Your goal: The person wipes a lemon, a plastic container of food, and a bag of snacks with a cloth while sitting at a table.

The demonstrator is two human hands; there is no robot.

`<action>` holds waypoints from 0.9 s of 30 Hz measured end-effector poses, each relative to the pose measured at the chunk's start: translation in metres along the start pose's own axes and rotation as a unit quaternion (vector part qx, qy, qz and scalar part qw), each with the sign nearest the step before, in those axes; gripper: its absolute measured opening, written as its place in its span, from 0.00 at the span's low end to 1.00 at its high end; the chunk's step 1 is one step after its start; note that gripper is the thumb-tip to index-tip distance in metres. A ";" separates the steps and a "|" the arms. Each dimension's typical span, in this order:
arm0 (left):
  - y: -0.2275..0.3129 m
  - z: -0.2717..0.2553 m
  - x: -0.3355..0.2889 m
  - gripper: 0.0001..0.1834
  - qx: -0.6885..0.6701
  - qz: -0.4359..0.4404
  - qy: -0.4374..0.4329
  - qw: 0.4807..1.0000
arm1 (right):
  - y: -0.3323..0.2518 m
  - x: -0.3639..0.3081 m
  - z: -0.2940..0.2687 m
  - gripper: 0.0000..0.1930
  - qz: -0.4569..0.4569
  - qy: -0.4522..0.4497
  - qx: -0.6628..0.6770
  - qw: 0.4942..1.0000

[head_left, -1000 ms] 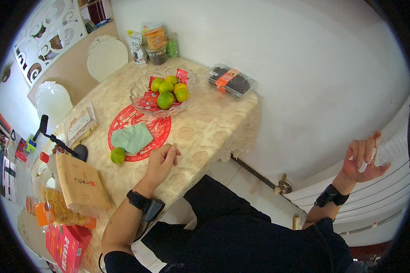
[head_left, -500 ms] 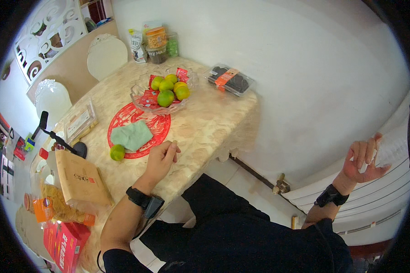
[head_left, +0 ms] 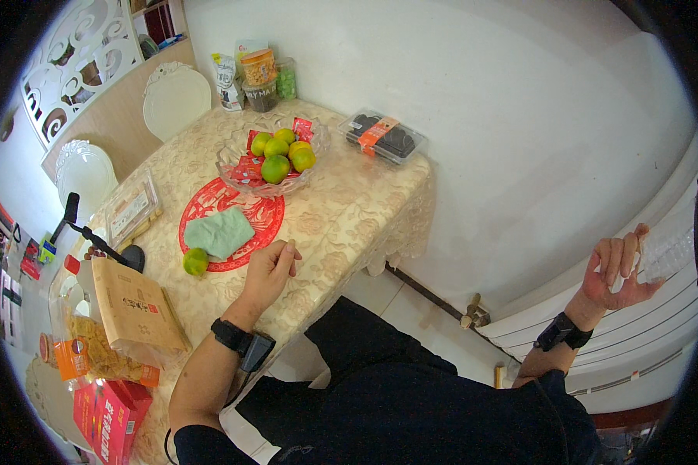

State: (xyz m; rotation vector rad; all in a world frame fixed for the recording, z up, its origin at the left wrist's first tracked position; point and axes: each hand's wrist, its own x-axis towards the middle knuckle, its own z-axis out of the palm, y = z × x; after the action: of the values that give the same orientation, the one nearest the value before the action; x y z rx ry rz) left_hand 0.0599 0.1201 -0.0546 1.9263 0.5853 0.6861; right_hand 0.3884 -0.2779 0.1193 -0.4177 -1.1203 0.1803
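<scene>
Over the near edge of the table, my left hand (head_left: 267, 271) is closed, with its fingers curled and its thumb against them. Whatever it may hold is hidden. Just beyond it a folded pale green cloth (head_left: 219, 232) and a green citrus fruit (head_left: 195, 261) lie on a round red paper-cut mat (head_left: 271, 218). Far to the right, my right hand (head_left: 614, 267) is closed around one end of a clear plastic bottle (head_left: 669, 246), in front of the white radiator. The bottle's outer end is cut off by the dark rim.
A glass bowl (head_left: 233, 175) holds citrus fruits and red packets. Behind it stand snack jars (head_left: 260, 70) and a clear box of dark food (head_left: 388, 138). At left are a black stand (head_left: 133, 257), a brown paper package (head_left: 136, 306) and a red box (head_left: 112, 418). A radiator (head_left: 636, 325) lines the right wall.
The view has shifted slightly, so the table's things sit a little further left. Both hands keep nearly the same pose, and the bottle stays in my right hand.
</scene>
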 end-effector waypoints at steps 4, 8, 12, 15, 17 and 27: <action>0.001 0.001 0.001 0.20 0.006 0.002 0.001 1.000 | -0.005 0.000 0.003 0.42 0.000 0.001 -0.009 1.000; -0.002 0.004 0.001 0.19 0.027 -0.004 0.015 1.000 | -0.005 -0.006 0.001 0.46 -0.013 0.022 -0.011 1.000; -0.016 0.005 0.006 0.16 0.035 0.025 0.006 0.999 | 0.010 -0.012 0.000 0.48 -0.009 0.069 -0.022 0.997; -0.017 -0.002 -0.001 0.17 -0.013 0.023 0.016 1.000 | 0.029 -0.005 -0.004 0.47 0.030 0.065 0.000 0.997; -0.020 -0.002 -0.002 0.18 0.003 0.029 0.038 0.999 | 0.037 -0.002 0.000 0.47 0.047 0.090 0.015 0.995; -0.021 0.009 0.005 0.21 -0.083 -0.021 0.018 0.996 | 0.034 -0.013 -0.011 0.46 0.023 0.059 -0.010 0.998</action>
State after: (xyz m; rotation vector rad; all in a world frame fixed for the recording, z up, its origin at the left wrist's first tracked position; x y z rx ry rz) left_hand 0.0677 0.1267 -0.0761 1.7465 0.5720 0.7215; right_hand 0.3949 -0.2541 0.0910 -0.4670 -0.9982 0.1835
